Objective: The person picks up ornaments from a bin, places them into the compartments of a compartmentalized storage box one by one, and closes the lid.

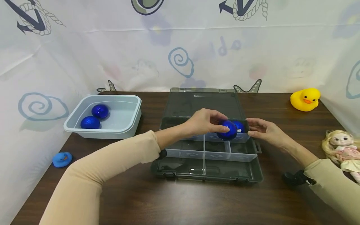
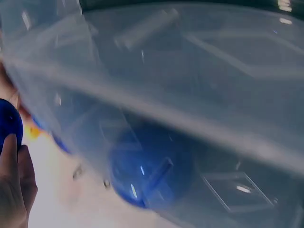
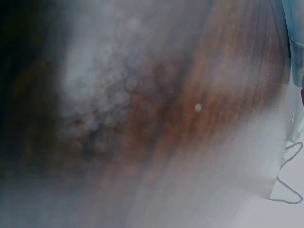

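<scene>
My left hand [image 1: 203,122] pinches a shiny blue ball ornament [image 1: 228,131] with a silver cap between thumb and fingers, over the right end of the upper tray. The same ornament [image 2: 8,122] shows at the left edge of the left wrist view. Another blue ball ornament [image 1: 238,125] sits just behind it in the upper tray [image 1: 211,137] of a smoky, tiered plastic box. At that tray's right end, my right hand [image 1: 262,131] has its thumb and fingertips at the edge, fingers loosely bent. Through the clear plastic, the left wrist view shows a blue ball [image 2: 149,166].
The box's lid [image 1: 205,103] lies back behind its divided trays. To the left, a pale blue tub [image 1: 123,115] holds two blue balls [image 1: 90,122]. A blue toy duck [image 1: 62,159], a yellow duck [image 1: 305,99] and a doll [image 1: 341,147] are around the table's sides.
</scene>
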{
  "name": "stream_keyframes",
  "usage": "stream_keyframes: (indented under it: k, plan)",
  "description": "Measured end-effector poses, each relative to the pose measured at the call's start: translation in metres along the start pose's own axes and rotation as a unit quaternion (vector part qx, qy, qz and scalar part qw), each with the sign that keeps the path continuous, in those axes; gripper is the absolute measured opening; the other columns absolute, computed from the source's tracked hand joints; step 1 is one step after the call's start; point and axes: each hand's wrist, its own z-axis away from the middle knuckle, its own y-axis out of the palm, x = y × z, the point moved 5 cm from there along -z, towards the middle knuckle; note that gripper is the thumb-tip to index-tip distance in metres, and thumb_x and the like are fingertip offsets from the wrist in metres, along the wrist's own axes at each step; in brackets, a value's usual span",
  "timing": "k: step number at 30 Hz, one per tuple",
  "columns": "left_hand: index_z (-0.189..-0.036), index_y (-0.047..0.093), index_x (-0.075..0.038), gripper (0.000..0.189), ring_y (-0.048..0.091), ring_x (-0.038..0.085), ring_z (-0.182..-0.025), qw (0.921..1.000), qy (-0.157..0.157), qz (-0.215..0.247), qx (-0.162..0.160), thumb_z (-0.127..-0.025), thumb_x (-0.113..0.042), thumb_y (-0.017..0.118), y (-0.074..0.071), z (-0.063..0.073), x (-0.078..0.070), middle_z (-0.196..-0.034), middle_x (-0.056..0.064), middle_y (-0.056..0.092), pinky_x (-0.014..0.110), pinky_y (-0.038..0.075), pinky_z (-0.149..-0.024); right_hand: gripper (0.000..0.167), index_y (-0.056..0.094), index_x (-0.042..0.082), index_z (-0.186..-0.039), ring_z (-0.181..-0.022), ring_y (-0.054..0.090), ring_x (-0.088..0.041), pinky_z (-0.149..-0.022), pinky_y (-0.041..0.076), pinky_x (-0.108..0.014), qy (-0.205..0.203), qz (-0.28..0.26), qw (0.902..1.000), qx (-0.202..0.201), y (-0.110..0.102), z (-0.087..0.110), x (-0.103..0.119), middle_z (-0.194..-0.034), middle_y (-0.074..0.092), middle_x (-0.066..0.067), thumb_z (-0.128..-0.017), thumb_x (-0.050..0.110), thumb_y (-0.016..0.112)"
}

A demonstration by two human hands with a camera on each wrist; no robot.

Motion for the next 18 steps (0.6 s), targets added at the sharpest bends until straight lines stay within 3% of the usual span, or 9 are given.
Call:
stream_keyframes:
  k: [5,10,18]
  plan:
    - [-0.121,0.062,-0.009,0.043,0.064,0.013,-0.104,0.9999,0.003,-0.009,0.010,-0.083,-0.025,0.073,0.024,-0.012,-0.004,-0.117,0.004,0.066,0.019,0.050,-0.085,0.058,0.031,0.000,-0.143,-0.128,0.039,-0.044,-0.093,0.047,-0.027,0.002,-0.008,0.9999,0.007,-0.001,0.000,0.001,-0.144,0.036,-0.025,-0.095,0.022,0.057]
    - [-0.120,0.063,-0.010,0.043,0.063,0.010,-0.104,0.9988,0.020,-0.043,0.010,-0.082,-0.026,0.074,0.037,-0.020,-0.008,-0.116,0.001,0.067,0.015,0.048,-0.085,0.058,0.031,0.000,-0.143,-0.128,0.040,-0.044,-0.095,0.044,-0.034,0.000,-0.010,0.9999,0.008,-0.002,0.000,0.002,-0.143,0.037,-0.025,-0.095,0.022,0.056]
    - [-0.120,0.064,-0.011,0.045,0.062,0.006,-0.103,0.9928,0.038,-0.109,0.033,-0.081,-0.029,0.075,0.057,-0.022,-0.007,-0.115,-0.003,0.068,0.011,0.046,-0.083,0.058,0.031,-0.001,-0.142,-0.128,0.039,-0.044,-0.095,0.045,-0.034,-0.004,-0.006,0.9999,0.008,-0.001,0.001,-0.001,-0.144,0.036,-0.025,-0.095,0.021,0.057]
